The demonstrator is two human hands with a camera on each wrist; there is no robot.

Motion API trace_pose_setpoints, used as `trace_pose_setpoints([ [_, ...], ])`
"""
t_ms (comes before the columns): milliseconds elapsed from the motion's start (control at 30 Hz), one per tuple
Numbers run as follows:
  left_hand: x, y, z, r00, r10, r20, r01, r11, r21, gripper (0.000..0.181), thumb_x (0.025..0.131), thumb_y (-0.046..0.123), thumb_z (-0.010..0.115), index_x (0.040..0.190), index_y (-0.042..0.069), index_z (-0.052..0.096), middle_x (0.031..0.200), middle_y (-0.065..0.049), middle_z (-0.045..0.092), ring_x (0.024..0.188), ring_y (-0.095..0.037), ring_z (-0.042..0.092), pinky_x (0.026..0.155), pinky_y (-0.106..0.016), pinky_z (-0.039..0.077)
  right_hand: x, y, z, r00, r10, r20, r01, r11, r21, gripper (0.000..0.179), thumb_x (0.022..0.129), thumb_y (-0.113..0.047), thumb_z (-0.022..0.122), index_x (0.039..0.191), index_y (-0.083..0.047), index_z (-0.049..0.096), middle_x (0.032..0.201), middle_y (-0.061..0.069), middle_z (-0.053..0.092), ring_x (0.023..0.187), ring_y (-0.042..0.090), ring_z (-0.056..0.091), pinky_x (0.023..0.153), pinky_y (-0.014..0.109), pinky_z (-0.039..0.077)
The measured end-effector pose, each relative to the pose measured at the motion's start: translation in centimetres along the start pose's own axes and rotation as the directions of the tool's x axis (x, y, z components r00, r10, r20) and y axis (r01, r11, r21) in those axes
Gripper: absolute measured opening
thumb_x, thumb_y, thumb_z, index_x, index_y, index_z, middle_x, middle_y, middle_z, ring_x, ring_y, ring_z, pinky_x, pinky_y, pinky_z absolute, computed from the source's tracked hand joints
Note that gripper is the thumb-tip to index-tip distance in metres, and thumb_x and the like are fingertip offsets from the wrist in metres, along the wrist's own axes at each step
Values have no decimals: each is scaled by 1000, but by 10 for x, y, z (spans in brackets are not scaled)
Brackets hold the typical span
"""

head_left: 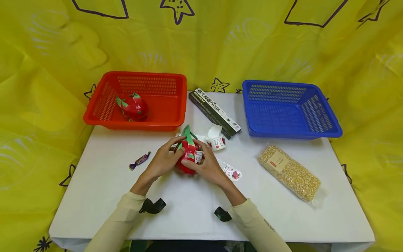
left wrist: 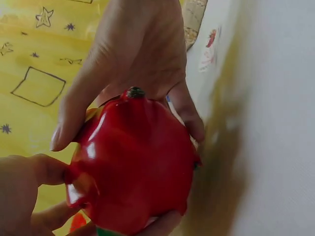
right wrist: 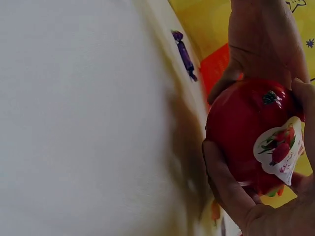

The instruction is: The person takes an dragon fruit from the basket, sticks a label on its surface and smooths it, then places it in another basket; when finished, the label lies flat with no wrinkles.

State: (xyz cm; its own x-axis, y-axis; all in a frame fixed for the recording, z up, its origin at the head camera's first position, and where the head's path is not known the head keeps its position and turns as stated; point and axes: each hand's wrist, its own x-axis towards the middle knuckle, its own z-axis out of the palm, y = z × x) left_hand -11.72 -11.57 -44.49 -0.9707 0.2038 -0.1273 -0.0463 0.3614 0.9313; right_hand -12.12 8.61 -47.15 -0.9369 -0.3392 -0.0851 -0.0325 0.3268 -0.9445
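A red dragon fruit (head_left: 190, 157) with green leaf tips is held between both hands near the middle of the white table. My left hand (head_left: 163, 161) grips its left side, thumb across the front. On the other side, my right hand (head_left: 207, 168) grips it with its thumb low on the front. A white sticker (right wrist: 280, 150) with a dragon fruit picture is on the red skin, one edge standing away from it in the right wrist view. Just behind the right hand lies a small roll of labels (head_left: 216, 142), and a loose label strip (head_left: 232, 173) lies beside that hand.
At the back left, a red basket (head_left: 135, 124) holds another dragon fruit (head_left: 136, 107). A blue basket (head_left: 296, 134) stands back right. Between them is a dark pasta box (head_left: 215, 113). A bag of yellow kernels (head_left: 291, 175) lies right, a purple-wrapped candy (head_left: 140, 161) left.
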Motion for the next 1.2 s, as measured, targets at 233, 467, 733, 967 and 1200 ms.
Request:
trace_pose_setpoints([
  [233,3,13,12,999,37,-13,-39,991,-127,48,108,23,59,155,22,54,155,-10,51,128,-39,56,79,-37,64,0,-18,-20,1000,12,-1,-12,998,-65,90,91,-39,82,164,-18,34,151,11,46,131,29,51,101,46,57],
  [467,12,23,35,998,62,12,-59,981,-183,49,109,31,58,157,28,49,158,-3,48,137,-37,52,93,-47,61,-1,-31,-52,997,76,-27,-79,984,-161,91,86,-40,83,160,-20,35,143,18,44,122,34,57,93,44,60],
  [733,28,36,56,985,152,83,-126,959,-254,46,113,36,48,158,26,43,159,2,48,138,-30,53,92,-46,60,-7,-34,-87,995,93,-26,-96,982,-161,99,84,-38,84,163,-16,27,145,17,44,119,34,61,91,42,61],
  [967,49,40,70,960,242,138,-186,925,-332,47,116,34,41,161,23,37,164,-1,40,135,-32,55,85,-50,64,-9,-34,-127,993,86,-79,-97,983,-156,98,86,-31,84,164,-16,27,147,17,44,127,36,56,95,50,60],
  [1200,63,33,78,955,259,145,-232,956,-180,45,115,23,43,159,15,44,164,-4,46,135,-34,58,95,-51,60,-11,-53,-187,988,71,-140,-115,936,-333,101,89,-31,82,166,-15,19,152,26,32,136,44,45,103,63,54],
])
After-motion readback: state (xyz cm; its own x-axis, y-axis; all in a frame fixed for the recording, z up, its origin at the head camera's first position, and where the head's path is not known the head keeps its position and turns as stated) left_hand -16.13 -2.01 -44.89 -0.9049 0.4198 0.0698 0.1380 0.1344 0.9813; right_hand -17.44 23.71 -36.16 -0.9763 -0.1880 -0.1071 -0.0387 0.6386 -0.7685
